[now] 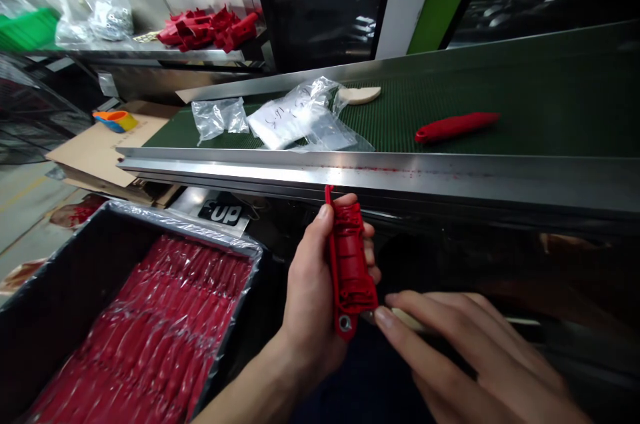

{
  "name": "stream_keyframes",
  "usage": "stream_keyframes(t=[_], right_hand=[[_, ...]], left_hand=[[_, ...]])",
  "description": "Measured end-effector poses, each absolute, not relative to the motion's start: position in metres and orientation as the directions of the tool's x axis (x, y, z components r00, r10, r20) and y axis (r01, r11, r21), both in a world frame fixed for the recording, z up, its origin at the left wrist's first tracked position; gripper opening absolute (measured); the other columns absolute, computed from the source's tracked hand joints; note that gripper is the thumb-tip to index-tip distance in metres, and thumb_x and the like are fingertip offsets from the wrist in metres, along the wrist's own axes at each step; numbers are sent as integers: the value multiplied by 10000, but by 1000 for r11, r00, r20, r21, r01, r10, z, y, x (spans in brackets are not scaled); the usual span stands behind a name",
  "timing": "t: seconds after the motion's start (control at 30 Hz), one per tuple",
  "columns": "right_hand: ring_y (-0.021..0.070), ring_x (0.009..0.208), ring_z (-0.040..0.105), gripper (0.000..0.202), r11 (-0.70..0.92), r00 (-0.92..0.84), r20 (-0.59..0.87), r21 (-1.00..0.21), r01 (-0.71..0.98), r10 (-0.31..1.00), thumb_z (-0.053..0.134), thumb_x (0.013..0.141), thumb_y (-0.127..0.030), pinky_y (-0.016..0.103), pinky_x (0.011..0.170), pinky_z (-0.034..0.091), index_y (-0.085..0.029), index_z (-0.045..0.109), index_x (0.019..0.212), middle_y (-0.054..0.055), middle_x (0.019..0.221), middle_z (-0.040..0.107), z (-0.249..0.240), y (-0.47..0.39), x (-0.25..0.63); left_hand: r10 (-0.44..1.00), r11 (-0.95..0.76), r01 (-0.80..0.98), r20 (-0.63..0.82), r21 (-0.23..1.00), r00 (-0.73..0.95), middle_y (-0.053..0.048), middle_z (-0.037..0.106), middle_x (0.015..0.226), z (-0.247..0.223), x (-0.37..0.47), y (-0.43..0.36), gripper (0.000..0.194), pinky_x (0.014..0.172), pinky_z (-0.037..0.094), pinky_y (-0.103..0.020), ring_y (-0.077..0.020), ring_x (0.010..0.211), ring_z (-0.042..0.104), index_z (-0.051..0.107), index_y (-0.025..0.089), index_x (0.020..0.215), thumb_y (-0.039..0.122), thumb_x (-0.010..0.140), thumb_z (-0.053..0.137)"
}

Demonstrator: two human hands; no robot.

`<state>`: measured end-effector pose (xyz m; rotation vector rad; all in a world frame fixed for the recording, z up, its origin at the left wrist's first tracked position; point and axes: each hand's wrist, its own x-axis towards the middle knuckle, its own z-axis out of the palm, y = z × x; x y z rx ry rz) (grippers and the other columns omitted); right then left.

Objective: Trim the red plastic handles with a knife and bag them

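Observation:
My left hand [313, 277] is wrapped round a red plastic housing [349, 251], holding it upright with its hollow, ribbed inside towards me. A metal ring sits in the hole at its lower end. In my right hand [465, 337], thumb and fingers pinch a slim pale-handled tool [407, 319]. Its metal tip meets the lower right corner of the housing; the fingers hide much of the handle. Beyond my hands, another red plastic part [457, 126] lies on the green conveyor belt [545, 91].
At lower left, a lined box [257, 254] holds rows of bagged red parts [165, 317]. Plastic bags [305, 114] and a beige curved piece [360, 95] lie on the belt. Red specks dot its metal rail [465, 167]. Red parts [207, 27] are heaped on a shelf; cardboard [95, 151] carries a tape roll [117, 120].

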<state>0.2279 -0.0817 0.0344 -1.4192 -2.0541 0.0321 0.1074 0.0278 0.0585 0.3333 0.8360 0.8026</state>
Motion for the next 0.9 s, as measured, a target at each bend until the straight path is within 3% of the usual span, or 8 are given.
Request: stream_keyframes(t=[0.17, 0.27, 0.4, 0.53, 0.67, 0.77, 0.83, 0.9], right_hand=[[217, 1113, 578, 449, 442, -200, 483, -461, 770, 852, 508, 867, -40, 345, 861, 498, -213, 585, 1274, 78, 1219, 613, 35, -84, 248], [223, 1097, 601, 521, 398, -151, 546, -370, 839, 824, 547, 864, -80, 347, 885, 490, -256, 536, 1355, 61, 1250, 605, 36, -72, 279], [251, 1048, 623, 405, 122, 28, 635, -191, 974, 772, 547, 883, -108, 422, 911, 460, -294, 614, 1237, 41, 1174, 656, 45, -31, 342], [236, 970, 658, 246, 14, 38, 451, -110, 994, 892, 467, 923, -221, 431, 874, 483, -258, 672, 1053, 25, 1054, 705, 57, 12, 413], [258, 893, 679, 243, -22, 57, 375, -97, 995, 925, 485, 902, -292, 425, 757, 537, -224, 679, 1031, 51, 1019, 715, 71, 29, 423], [216, 989, 658, 272, 18, 63, 369, -212, 977, 927, 503, 934, -386, 360, 798, 557, -267, 618, 1150, 25, 1134, 677, 80, 21, 363], [131, 952, 662, 288, 196, -121, 177, -503, 842, 977, 545, 936, -360, 226, 778, 559, -331, 570, 1221, -32, 1121, 675, 83, 9, 311], [104, 911, 671, 245, 264, -220, 153, -677, 686, 963, 573, 925, -307, 159, 743, 547, -339, 601, 1166, -49, 1079, 692, 81, 0, 270]], left_hand=[[742, 669, -516, -516, 535, 427, -42, 573, 864, 53, 106, 34, 381, 513, 420, -180, -95, 640, 500, 602, 155, 1182, 420, 938, 478], [753, 657, -543, -497, 523, 432, -40, 568, 867, 51, 103, 37, 377, 500, 410, -184, -94, 636, 498, 603, 154, 1177, 419, 938, 481], [779, 625, -485, -529, 612, 336, -46, 598, 885, 50, 94, 40, 367, 556, 476, -211, -115, 678, 563, 606, 189, 1196, 416, 922, 520], [844, 536, -437, -469, 722, 259, -19, 604, 880, 44, 85, 43, 423, 470, 477, -242, -166, 631, 619, 497, 275, 1259, 466, 885, 551], [889, 448, -274, -393, 851, 235, -21, 646, 932, 41, 78, 38, 499, 488, 453, -210, -115, 587, 592, 452, 266, 1283, 459, 851, 610], [945, 261, -58, -242, 964, 220, -14, 677, 1008, 40, 74, 31, 513, 750, 502, -194, -113, 806, 650, 471, 274, 1297, 401, 833, 650], [956, 83, 75, -101, 994, 276, 21, 677, 1060, 35, 72, 29, 544, 860, 487, -197, -117, 932, 657, 434, 327, 1326, 327, 828, 652], [923, -100, 197, 17, 975, 384, 52, 666, 1112, 26, 68, 29, 613, 885, 492, -201, -107, 968, 656, 364, 375, 1367, 258, 832, 640]])
